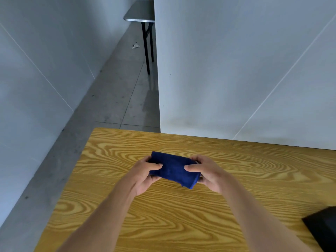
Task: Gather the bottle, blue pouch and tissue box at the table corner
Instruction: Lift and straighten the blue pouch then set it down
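Both our forearms reach out over the wooden table (181, 224). Our left hand (145, 176) grasps the left end of the blue pouch (172, 170) and our right hand (209, 174) grasps its right end, thumbs on top, holding it toward the table's far left corner. At the near right edge sits a black object (321, 228)

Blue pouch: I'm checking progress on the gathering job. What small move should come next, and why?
Probably lower the blue fabric pouch toward the far left corner of the wood-grain table. The left hand and right hand grip its ends above the tabletop, near that corner.
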